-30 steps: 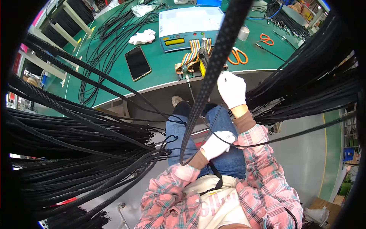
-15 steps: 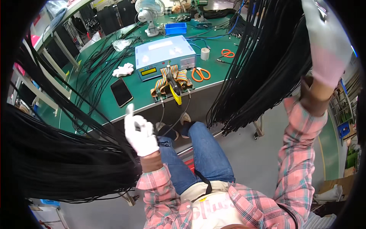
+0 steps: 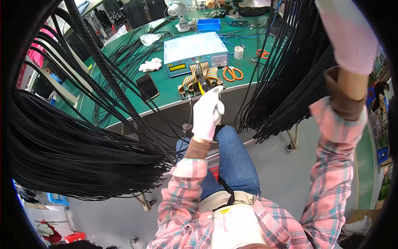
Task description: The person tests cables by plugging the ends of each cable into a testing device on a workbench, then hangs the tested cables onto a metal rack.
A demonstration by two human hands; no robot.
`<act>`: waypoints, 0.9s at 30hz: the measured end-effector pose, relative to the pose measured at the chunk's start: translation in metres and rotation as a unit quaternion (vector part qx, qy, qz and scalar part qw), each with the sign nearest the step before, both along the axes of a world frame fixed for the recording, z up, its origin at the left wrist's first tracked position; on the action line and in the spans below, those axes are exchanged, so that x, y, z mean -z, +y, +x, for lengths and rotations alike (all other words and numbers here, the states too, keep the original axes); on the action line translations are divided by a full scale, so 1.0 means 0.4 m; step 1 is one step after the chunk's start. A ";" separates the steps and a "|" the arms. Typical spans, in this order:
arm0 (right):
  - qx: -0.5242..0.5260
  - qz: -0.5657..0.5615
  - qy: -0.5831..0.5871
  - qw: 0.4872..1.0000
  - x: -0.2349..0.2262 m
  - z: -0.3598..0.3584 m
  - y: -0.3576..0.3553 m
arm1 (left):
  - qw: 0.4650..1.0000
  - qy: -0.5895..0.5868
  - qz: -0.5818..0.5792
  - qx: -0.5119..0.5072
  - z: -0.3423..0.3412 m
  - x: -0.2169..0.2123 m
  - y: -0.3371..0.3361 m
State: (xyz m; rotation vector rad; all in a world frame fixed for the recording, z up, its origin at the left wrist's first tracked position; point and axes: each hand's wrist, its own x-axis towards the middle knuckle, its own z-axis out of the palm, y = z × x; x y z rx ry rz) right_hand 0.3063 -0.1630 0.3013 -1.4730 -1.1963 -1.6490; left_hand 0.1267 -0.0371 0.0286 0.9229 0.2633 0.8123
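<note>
Aloft, the gloved right hand [image 3: 347,29] runs past the rim of the view beside a hanging black bundle [image 3: 292,83]; its fingers are out of sight, their spread and any grip impossible to tell. Opposite, a second bundle [image 3: 83,153] hangs beside the knees, presumably kept within arm's reach. The gloved left hand [image 3: 205,116] is just before the clamp [image 3: 200,78], forefinger and thumb apparently parted; whether they pinch or touch anything cannot be told. The clamp sits at the table's [image 3: 170,85] front edge, likely to suit a seated worker. Ribbons [image 3: 192,81] run behind it to the blue box [image 3: 195,47]; phone [image 3: 147,87] and scissors [image 3: 233,74] lie on either side, seemingly clear of the clamp.
</note>
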 end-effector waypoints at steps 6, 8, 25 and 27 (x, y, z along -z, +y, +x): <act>-0.489 -0.004 0.368 0.791 0.297 -0.146 0.162 | 0.899 0.083 0.404 -0.151 0.040 0.041 -0.015; -0.521 -0.133 0.445 0.716 0.409 -0.165 0.197 | 0.878 0.117 0.434 -0.164 -0.006 0.069 0.016; -0.358 -0.221 0.803 0.422 0.838 -0.070 0.288 | 0.949 0.298 -0.016 -0.103 -0.078 0.157 0.214; -0.362 -0.226 0.802 0.419 0.839 -0.084 0.264 | 0.943 0.292 0.067 -0.143 -0.092 0.208 0.199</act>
